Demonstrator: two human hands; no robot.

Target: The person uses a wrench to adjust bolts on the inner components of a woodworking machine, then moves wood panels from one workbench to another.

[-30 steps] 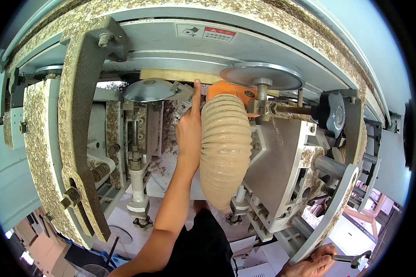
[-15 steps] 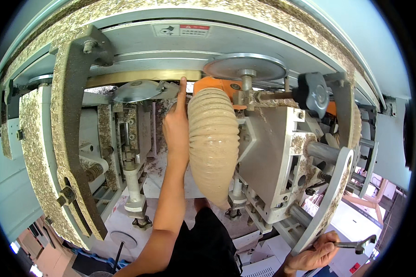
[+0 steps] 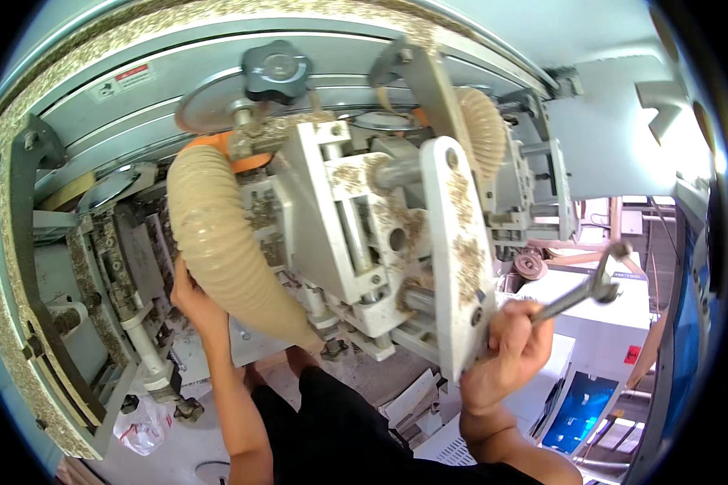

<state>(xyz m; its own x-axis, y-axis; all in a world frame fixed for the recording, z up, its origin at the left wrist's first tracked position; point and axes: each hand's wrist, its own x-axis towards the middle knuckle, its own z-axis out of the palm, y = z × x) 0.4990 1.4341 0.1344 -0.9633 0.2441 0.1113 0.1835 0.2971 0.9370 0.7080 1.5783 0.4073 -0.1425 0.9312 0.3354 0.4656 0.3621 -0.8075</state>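
My right hand [image 3: 514,343] is closed around an open-end wrench [image 3: 574,299], its jaw pointing up and to the right. That hand is beside the lower end of a white, dust-covered metal arm [image 3: 459,250]. My left hand [image 3: 196,301] is against or just behind a ribbed beige dust hose [image 3: 218,234]; the hose partly hides its fingers, so its grip is unclear. The hose curves down from an orange hood [image 3: 210,142]. Above it are a round saw blade [image 3: 205,103] and a black knob [image 3: 277,71].
Sawdust coats the machine's rail and brackets. A second round blade [image 3: 109,190] is at the left, and another ribbed hose [image 3: 483,133] at the right. A grey bracket [image 3: 20,234] stands far left. White cabinets [image 3: 598,323] are at the right, and a plastic bag [image 3: 144,424] lies low left.
The view has swung right, so the machine appears further left. My left hand has dropped from the brass-coloured strip to beside the hose. My right hand has risen, still holding the wrench.
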